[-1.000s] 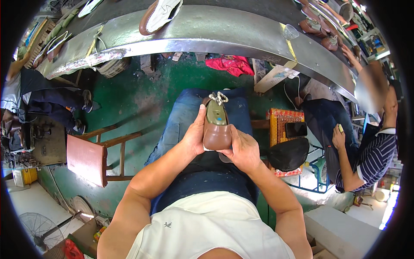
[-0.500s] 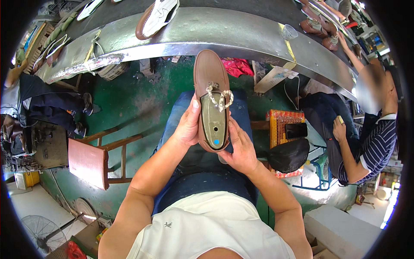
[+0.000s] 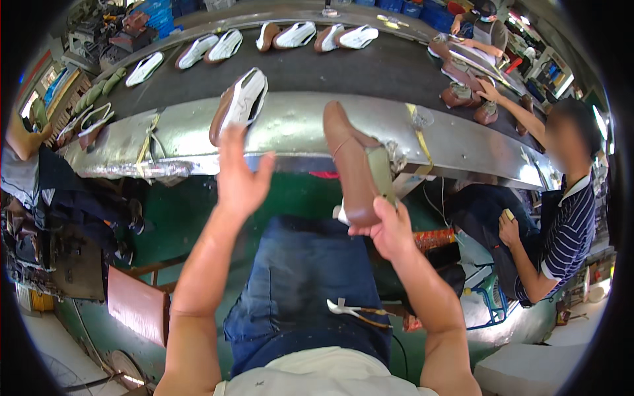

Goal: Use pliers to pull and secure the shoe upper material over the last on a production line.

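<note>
My right hand grips a brown leather shoe by its heel end. The shoe is turned on its side, toe up, in front of the bench edge. Inside it sits a green shoe last, and part of the lace bow shows at its right. My left hand is stretched out with thumb apart, its fingertips at the lower end of a white shoe sole with a brown side. Whether they touch it I cannot tell. A pair of pincers lies across my lap.
White and brown soles line the dark belt behind the metal ledge. Brown shoes stand at the far right, where a co-worker in a striped shirt reaches in. A stool is at lower left.
My left hand has let go of the shoe and moved up to the sole on the ledge. My right hand has carried the shoe rightward and turned it sideways. The view has tilted up.
</note>
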`<state>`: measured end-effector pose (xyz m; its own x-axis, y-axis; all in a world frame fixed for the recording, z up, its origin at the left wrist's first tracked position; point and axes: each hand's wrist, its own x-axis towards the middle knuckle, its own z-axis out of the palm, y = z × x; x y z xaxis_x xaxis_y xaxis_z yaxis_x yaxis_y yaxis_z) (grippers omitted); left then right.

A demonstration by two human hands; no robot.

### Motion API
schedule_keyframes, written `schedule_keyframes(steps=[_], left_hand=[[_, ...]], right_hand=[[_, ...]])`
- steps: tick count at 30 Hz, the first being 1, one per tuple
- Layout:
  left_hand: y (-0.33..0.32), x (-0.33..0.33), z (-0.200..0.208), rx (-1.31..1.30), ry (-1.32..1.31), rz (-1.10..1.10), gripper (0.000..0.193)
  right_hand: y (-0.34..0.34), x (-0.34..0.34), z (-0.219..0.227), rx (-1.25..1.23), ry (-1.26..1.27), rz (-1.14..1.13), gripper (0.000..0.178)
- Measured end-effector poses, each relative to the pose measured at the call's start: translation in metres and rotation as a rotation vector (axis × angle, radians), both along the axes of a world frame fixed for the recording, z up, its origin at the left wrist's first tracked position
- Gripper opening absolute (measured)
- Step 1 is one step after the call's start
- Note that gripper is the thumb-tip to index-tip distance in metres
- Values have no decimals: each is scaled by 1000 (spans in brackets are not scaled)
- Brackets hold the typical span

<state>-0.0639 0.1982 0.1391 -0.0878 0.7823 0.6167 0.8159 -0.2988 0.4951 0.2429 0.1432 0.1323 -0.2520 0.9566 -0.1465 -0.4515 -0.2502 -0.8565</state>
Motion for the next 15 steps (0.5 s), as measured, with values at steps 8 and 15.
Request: schedule_keyframes(steps=[8,15], left_hand=[[109,-81,18,-454,-121,260,78],[134,-116,18,-690,-451,32,55]], right_hand=[[273,29,24,266,-782,-413,73],[266,22,-56,735,-1685,-313,64]])
